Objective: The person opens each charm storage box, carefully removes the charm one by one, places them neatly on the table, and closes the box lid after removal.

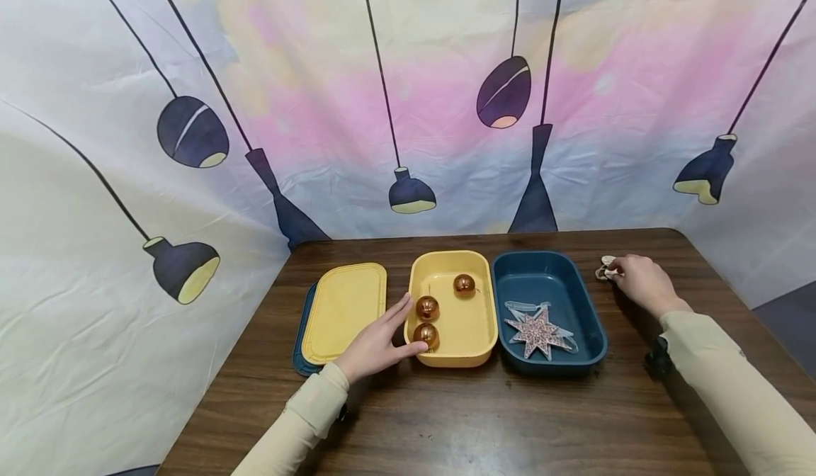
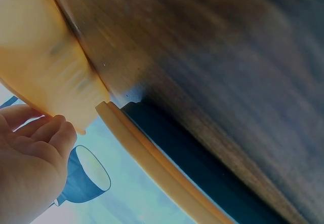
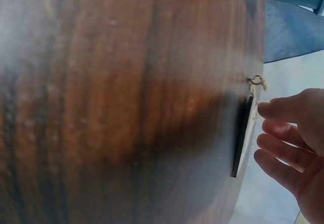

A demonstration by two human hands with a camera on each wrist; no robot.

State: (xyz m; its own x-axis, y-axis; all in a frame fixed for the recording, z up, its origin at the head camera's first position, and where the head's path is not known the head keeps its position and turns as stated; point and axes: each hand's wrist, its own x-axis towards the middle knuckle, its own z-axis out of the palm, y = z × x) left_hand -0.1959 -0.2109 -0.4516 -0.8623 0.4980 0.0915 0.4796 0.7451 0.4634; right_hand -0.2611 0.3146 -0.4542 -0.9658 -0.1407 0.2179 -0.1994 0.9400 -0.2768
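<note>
My left hand (image 1: 376, 341) rests at the left side of a yellow container (image 1: 462, 359), fingers extended along its rim and thumb at the near corner. Inside lie three shiny amber bauble ornaments (image 1: 464, 285). Beside it, a dark blue container (image 1: 542, 263) holds a glittery pink star ornament (image 1: 539, 331) over clear pieces. Right of the blue container, my right hand (image 1: 647, 285) pinches a small pale flat ornament (image 1: 608, 261) close over the table. In the right wrist view, the ornament (image 3: 243, 138) shows a dark edge and a twine loop (image 3: 259, 82) by the thumb.
A yellow lid (image 1: 347, 313) lies on a dark blue lid (image 1: 299, 352) at the left of the yellow container. All stand on a dark wooden table (image 1: 459, 419). Behind hangs a cloth (image 1: 319, 72) printed with lamps.
</note>
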